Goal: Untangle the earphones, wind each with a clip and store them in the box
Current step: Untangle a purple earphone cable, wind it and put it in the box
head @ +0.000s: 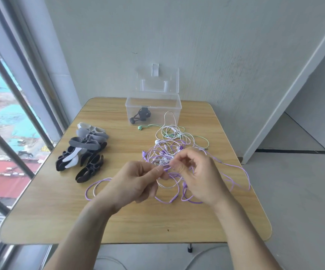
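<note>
A tangle of purple and white earphone cables [169,152] lies on the wooden table [60,211], right of centre. Purple loops trail to the right [241,172] and to the left [91,189]. A mint green earphone [141,128] lies just in front of the box. My left hand [136,182] and my right hand [198,176] both pinch cable strands at the near edge of the tangle, fingertips almost touching. The clear plastic box [153,106] stands at the back with its lid up, and a wound black earphone [142,115] rests inside. A pile of black, grey and white clips [85,151] lies to the left.
A wall runs right behind the table, and a large window with dark frames lines the left side. A doorway opens at the right. A white cable lies on the floor under the table's front edge.
</note>
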A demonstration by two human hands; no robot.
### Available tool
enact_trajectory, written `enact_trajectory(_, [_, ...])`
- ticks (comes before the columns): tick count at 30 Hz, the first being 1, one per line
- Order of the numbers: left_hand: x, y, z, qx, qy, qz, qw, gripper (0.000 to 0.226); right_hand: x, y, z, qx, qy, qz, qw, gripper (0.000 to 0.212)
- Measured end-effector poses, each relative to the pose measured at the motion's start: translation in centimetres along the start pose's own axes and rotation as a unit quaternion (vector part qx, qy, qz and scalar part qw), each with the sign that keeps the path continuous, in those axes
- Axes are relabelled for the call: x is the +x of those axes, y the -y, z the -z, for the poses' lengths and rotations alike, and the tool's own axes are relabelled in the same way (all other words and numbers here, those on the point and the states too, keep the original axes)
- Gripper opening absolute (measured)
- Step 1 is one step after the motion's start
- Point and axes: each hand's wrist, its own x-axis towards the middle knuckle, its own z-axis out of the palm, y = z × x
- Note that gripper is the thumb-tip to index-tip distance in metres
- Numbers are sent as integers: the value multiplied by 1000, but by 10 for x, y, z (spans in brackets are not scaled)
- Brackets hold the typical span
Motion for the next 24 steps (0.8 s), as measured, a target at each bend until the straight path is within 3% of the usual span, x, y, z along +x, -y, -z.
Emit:
enact_trajectory(4, [1, 2, 3, -35, 14, 11, 999, 33, 4, -13, 14, -76, -129, -10, 989, 10])
enact_trajectory(8, [2, 3, 4, -58, 35, 1, 998, 32, 6, -14, 30, -6, -188, -68, 980, 11])
enact_trajectory(11, [1, 4, 1, -132, 46, -22, 990, 21, 3, -14, 33, 47, -131, -95, 986, 10])
enact_trajectory(17, [1, -1, -5, -270, 35, -83, 959, 5, -2, -13, 22, -29, 6, -100, 995, 15])
enact_trajectory(24, [4, -6, -13, -302, -137, -66, 941, 16, -7, -1, 11, -59, 108, -135, 983, 12])
